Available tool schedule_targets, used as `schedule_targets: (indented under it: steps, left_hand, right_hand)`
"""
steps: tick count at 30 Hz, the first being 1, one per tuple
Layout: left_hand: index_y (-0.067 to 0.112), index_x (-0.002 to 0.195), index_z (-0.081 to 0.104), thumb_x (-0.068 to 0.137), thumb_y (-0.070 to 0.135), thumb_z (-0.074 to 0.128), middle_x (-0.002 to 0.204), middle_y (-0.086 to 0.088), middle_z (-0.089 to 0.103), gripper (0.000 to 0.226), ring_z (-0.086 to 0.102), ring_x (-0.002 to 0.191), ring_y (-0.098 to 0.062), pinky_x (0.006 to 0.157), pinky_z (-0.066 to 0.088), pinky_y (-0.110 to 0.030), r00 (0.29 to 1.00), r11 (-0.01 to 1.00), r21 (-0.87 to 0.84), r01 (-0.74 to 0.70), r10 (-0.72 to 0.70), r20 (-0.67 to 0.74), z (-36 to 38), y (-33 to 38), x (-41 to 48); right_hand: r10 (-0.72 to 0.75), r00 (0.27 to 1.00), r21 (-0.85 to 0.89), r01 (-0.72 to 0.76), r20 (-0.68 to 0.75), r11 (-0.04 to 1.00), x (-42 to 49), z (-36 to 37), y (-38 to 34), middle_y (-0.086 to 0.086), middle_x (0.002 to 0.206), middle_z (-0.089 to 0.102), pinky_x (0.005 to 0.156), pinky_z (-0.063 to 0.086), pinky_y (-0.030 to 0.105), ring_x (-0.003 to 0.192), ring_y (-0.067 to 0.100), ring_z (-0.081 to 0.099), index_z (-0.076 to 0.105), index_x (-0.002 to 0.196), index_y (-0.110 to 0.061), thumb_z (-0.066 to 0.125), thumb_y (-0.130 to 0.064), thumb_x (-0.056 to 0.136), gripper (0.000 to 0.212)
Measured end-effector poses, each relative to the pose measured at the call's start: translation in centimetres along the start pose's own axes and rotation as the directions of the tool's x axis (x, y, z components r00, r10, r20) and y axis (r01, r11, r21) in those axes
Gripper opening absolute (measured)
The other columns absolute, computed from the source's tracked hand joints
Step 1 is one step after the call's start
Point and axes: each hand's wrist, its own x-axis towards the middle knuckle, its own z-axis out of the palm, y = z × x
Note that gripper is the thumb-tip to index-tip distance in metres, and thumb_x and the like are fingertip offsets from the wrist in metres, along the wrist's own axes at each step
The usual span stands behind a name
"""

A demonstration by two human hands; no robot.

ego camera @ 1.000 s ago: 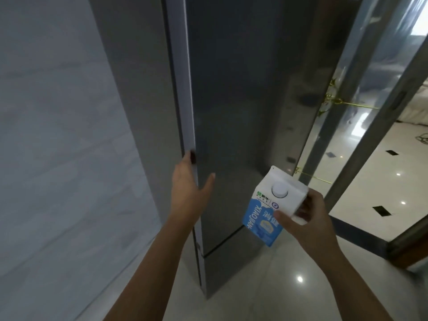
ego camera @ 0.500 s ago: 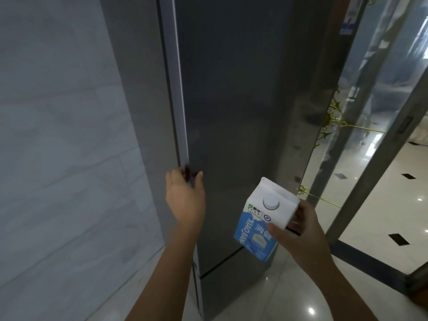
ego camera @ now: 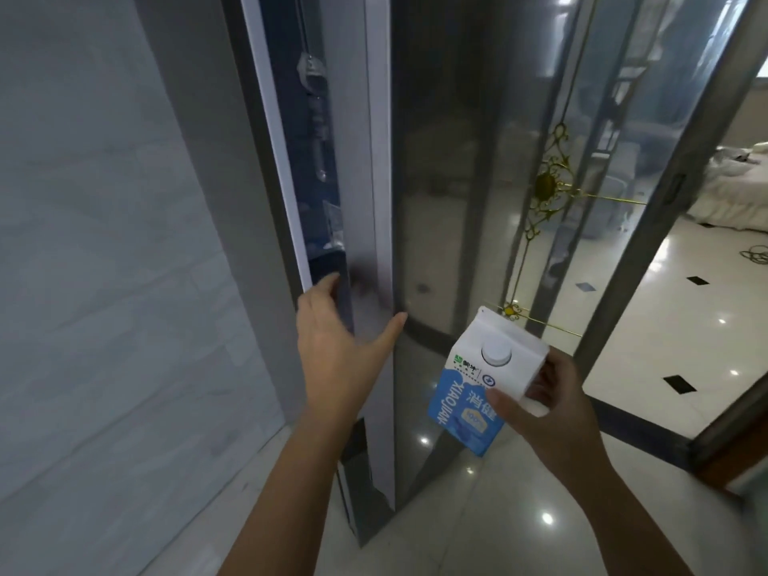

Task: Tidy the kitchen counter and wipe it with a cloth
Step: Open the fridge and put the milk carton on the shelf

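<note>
A white and blue milk carton [ego camera: 471, 394] with a round white cap is tilted in my right hand [ego camera: 552, 413], which grips it from the right and below. The tall dark grey fridge door [ego camera: 449, 180] stands ajar. My left hand [ego camera: 336, 342] holds its left edge, fingers hooked behind the edge and thumb lying on the front face. Through the narrow gap [ego camera: 318, 168] I see a dim slice of the fridge's inside with some unclear items. No counter or cloth is in view.
A pale tiled wall [ego camera: 104, 243] runs close along the left. A glass sliding door with gold ornament [ego camera: 552, 189] stands right of the fridge. Beyond it lies glossy white floor [ego camera: 685, 326] with black insets and a white bed at far right.
The fridge door has swung open from shut, pulled by my left hand on its edge, showing a gap into the inside. The carton stays in my right hand.
</note>
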Motion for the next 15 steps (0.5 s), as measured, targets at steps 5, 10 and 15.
schedule_targets:
  steps: [5, 10, 15]
  left_hand:
    - [0.022, 0.136, 0.035, 0.067, 0.04, 0.075, 0.134, 0.005, 0.045, 0.082, 0.042, 0.119, -0.005, 0.1, 0.037, -0.025, 0.991, 0.988, -0.131, -0.087, 0.1, 0.093, 1.0, 4.6, -2.3]
    - [0.025, 0.127, 0.043, 0.073, 0.034, 0.072, 0.11, 0.019, 0.049, 0.062, 0.049, 0.099, 0.002, 0.084, 0.036, -0.009, 0.956, 0.96, -0.186, -0.21, 0.241, 0.164, 3.7, 7.9, -6.7]
    - [0.013, 0.124, 0.046, 0.08, 0.04, 0.056, 0.12, -0.008, 0.057, 0.053, 0.044, 0.112, -0.013, 0.095, 0.035, -0.025, 0.856, 0.861, -0.053, -0.506, 0.508, 0.092, 6.6, 10.2, -7.3]
  right_hand:
    - [0.038, 0.989, -0.011, -0.04, -0.146, 0.999, -3.1, -4.3, 0.9, -0.016, 0.1, 0.052, 0.066, 0.052, 0.023, 0.107, 0.021, 0.054, 0.041, 0.108, -0.027, 0.073, -0.008, 0.07, 0.054]
    - [0.072, 0.969, -0.028, -0.081, -0.235, 0.996, -5.5, -8.6, 1.2, -0.001, 0.111, 0.05, 0.058, 0.044, 0.016, 0.104, 0.019, 0.05, 0.039, 0.123, -0.016, 0.071, -0.004, 0.072, 0.061]
    - [0.028, 0.939, -0.113, -0.071, -0.342, 0.991, -8.0, -13.3, 1.2, 0.0, 0.11, 0.052, 0.065, 0.042, 0.018, 0.105, 0.02, 0.05, 0.041, 0.122, -0.017, 0.075, -0.006, 0.07, 0.063]
